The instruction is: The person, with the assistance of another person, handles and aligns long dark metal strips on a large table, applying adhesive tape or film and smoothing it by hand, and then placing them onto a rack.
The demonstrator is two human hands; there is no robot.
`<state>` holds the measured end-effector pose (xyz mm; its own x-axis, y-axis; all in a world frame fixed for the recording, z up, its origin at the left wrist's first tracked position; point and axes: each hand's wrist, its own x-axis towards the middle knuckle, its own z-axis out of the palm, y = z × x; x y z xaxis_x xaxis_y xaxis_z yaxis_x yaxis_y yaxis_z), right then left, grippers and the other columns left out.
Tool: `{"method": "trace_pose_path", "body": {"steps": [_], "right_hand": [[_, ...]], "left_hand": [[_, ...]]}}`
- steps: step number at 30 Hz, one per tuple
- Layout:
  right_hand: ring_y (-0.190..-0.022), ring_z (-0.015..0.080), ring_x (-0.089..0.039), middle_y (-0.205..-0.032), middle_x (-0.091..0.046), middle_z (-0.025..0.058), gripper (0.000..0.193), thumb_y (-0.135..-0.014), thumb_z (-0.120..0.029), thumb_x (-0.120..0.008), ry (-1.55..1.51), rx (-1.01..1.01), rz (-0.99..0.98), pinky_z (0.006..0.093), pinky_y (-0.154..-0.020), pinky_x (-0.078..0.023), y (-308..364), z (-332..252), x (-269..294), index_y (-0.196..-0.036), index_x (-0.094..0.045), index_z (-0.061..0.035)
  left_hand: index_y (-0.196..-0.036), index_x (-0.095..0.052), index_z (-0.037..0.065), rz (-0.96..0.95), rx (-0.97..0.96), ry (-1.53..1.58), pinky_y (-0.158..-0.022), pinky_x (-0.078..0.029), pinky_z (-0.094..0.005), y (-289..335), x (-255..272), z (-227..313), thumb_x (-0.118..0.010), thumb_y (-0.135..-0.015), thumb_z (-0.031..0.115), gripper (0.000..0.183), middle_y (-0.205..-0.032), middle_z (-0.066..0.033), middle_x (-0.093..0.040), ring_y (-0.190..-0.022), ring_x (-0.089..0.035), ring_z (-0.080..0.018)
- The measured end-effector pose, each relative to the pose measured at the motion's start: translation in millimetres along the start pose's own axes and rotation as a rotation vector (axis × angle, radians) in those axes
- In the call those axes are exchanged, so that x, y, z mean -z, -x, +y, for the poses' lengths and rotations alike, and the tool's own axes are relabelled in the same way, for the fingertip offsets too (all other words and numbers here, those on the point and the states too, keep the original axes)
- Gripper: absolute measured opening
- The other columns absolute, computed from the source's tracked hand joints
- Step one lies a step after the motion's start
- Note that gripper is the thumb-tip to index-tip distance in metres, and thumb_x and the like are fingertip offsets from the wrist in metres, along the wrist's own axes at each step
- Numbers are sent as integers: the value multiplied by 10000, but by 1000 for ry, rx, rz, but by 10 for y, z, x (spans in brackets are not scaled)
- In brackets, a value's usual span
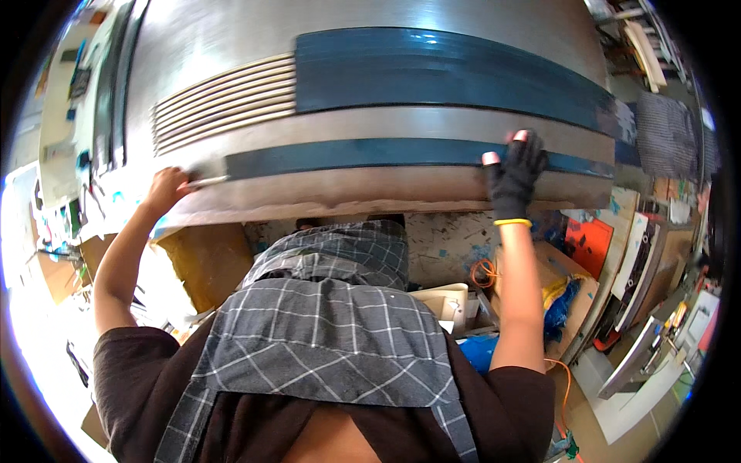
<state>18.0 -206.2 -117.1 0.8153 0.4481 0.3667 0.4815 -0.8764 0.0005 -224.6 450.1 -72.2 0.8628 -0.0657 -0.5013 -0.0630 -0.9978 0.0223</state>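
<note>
A long dark blue strip (347,154) lies across the near part of a metal-topped table, running left to right. At its left end, my bare left hand (166,191) is closed on a thin pale stick-like piece (207,181), which reaches to the end of the strip. Far along to the right, my right hand (515,176) wears a black fingertip-less glove and rests over the strip, thumb apart from the other fingers. Beyond it lies a wide dark blue panel (432,73). Several thin pale rods (224,100) extend side by side from its left end.
The metal table (208,46) has a rough brownish front edge. Long dark strips (116,92) lie at its left side. Below stand a cardboard box (204,258) and an orange cable (484,272). Grey cloth (665,135) and leaning boards (641,262) are at the right.
</note>
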Motion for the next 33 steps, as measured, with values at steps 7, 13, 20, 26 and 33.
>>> {"method": "trace_pose_path", "body": {"steps": [7,13,20,26,33], "right_hand": [[-1320,488,-276,-1381,-304,310,1010,-710,-553,-708,-563,138,-213,610,-1116,-181,-125,-3305,-56,-1383,-247,43],[-1435,439,-147,-1521,-196,321,992,-793,-631,-578,-453,226,-425,576,-1164,-27,-185,-4565,-34,-1451,-297,55],[-1437,439,-137,-1521,-194,313,978,-836,-598,-565,-318,-221,-108,568,-1171,-52,-30,-2517,161,-1441,-255,106],[-1457,403,-110,-1534,-186,294,950,-886,-620,-484,-105,-465,-67,528,-1178,-26,35,90,412,-1480,-181,57],[-1474,363,-63,-1565,-125,260,936,-900,-639,-414,-9,-673,-114,482,-1187,6,-31,2490,393,-1502,-154,30]], "left_hand": [[-766,-562,67,210,-149,246,-711,-484,-428,-30,-289,217,-729,-778,343,322,-816,-99,-593,-825,-594,-330],[-761,-547,79,158,-99,258,-721,-473,-453,-12,-24,402,-728,-770,304,289,-833,-110,-592,-864,-587,-346],[-684,-507,74,155,-95,261,-673,-458,-466,68,-157,587,-790,-700,270,345,-776,-142,-577,-792,-577,-360],[-664,-506,48,56,23,187,-616,-442,-441,68,288,1034,-811,-642,222,351,-699,-133,-550,-692,-564,-350],[-675,-555,49,-135,255,97,-635,-477,-405,189,386,1009,-846,-606,186,329,-719,-109,-605,-679,-605,-305]]}}
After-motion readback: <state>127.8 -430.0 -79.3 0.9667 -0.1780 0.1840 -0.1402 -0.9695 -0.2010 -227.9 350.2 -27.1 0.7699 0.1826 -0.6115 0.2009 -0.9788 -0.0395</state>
